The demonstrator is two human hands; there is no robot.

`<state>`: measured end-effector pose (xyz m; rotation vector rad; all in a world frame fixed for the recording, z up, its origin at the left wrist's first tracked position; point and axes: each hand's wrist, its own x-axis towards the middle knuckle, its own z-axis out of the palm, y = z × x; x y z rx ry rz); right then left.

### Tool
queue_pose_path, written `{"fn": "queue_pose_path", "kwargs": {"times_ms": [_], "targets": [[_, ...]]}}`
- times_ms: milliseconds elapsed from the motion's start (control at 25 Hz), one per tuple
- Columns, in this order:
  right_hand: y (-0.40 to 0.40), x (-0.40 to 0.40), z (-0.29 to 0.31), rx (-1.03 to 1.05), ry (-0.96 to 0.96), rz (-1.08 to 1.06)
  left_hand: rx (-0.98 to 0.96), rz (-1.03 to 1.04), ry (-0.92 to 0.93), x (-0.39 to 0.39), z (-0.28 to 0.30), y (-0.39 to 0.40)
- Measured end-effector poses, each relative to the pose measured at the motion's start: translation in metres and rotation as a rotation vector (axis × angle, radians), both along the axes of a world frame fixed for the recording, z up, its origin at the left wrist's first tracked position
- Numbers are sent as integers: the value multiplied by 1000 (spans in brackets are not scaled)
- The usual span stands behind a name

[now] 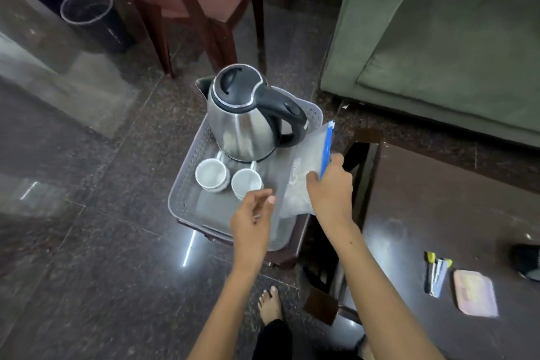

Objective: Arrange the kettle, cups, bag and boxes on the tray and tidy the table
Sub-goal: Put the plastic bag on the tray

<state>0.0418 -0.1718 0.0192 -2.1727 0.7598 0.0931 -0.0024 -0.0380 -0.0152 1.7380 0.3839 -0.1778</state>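
Here, from the head camera, the right hand (330, 190) pinches a clear bag (306, 166) by its blue zip edge, holding it over the grey tray (187, 184) — beside the kettle (245, 123) and two white cups (211, 175). The left hand (252, 218) hovers with fingers loosely curled, holding nothing.

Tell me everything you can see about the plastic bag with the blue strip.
The bag is clear, slightly frosted plastic with a blue zip strip along its top edge and faint pale lettering on one side. It looks soft and crumpled lower down, and its contents cannot be made out. It is held tilted over the right side of the grey tray, beside the kettle's handle. The right hand pinches it near the blue strip; the left hand is near its lower edge.
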Motion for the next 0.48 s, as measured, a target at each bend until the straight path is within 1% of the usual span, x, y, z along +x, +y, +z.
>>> {"fn": "queue_pose_path", "kwargs": {"times_ms": [120, 240, 320, 400, 480], "targets": [[14, 22, -14, -113, 61, -5, -27, -7, 9, 7, -2, 4], [20, 38, -24, -163, 52, -1, -37, -35, 27, 13, -4, 4], [22, 40, -28, -192, 35, -2, -34, -45, 47, 16, -5, 3], [24, 35, -34, -263, 39, 22, -40, -51, 56, 18, -6, 3], [23, 32, -39, -276, 37, 23, -46, -57, 60, 19, -7, 3]]}}
